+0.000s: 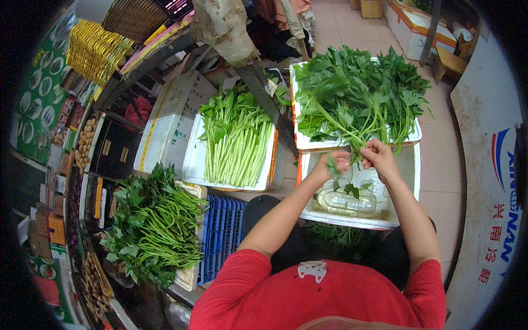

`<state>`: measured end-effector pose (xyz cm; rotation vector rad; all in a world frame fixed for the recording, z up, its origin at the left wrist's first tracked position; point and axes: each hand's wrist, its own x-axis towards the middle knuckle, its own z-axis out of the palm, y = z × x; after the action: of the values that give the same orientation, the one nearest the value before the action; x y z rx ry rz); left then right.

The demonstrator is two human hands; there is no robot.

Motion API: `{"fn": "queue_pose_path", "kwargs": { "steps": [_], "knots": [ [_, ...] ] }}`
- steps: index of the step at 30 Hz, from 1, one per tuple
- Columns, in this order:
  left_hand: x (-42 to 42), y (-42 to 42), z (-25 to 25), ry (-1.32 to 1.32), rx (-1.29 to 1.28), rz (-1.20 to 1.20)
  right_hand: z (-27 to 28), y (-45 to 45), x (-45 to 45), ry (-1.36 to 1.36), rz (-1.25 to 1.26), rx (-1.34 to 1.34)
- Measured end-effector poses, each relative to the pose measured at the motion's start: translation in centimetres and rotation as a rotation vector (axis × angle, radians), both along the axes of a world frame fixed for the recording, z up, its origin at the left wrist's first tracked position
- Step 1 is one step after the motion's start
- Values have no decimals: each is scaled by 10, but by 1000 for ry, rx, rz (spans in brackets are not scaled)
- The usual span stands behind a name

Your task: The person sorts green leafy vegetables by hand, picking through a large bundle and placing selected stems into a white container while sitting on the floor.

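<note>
Both my hands are over the near edge of a white foam box lid heaped with leafy green stems (359,90). The fingers of my right hand (377,159) pinch a few green stems (344,128) near their lower ends. Beside it, my left hand (335,163) has curled, slightly blurred fingers with a small green leaf against them; how firmly it grips cannot be told. Loose leaves (352,189) hang below the hands. Under them is an open white foam box (402,206) with a clear plastic bottle (346,202) lying in it.
To the left, pale-stemmed greens (237,144) fill a foam tray (192,165). Nearer lies a pile of leafy stems (161,231) beside a blue plastic crate (222,235). A dark post (268,99) slants between the trays. A white freezer cabinet (478,165) stands at right.
</note>
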<state>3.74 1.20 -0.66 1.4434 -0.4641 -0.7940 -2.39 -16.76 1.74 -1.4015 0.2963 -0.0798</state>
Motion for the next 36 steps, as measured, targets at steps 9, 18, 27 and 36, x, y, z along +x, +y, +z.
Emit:
{"fn": "queue_pose_path", "kwargs": {
  "steps": [9, 18, 27, 36],
  "knots": [
    [-6, -9, -1, 228, -204, -74, -5, 31, -5, 41, 61, 73],
    [12, 7, -10, 508, -455, 160, 15, 66, -37, -403, 91, -351],
    [6, 15, 1, 713, -313, 94, -44, 99, -106, 87, 1610, -1181],
    [-2, 13, 19, 413, -303, 13, 3, 20, -39, -138, 547, -1035]
  ]
}}
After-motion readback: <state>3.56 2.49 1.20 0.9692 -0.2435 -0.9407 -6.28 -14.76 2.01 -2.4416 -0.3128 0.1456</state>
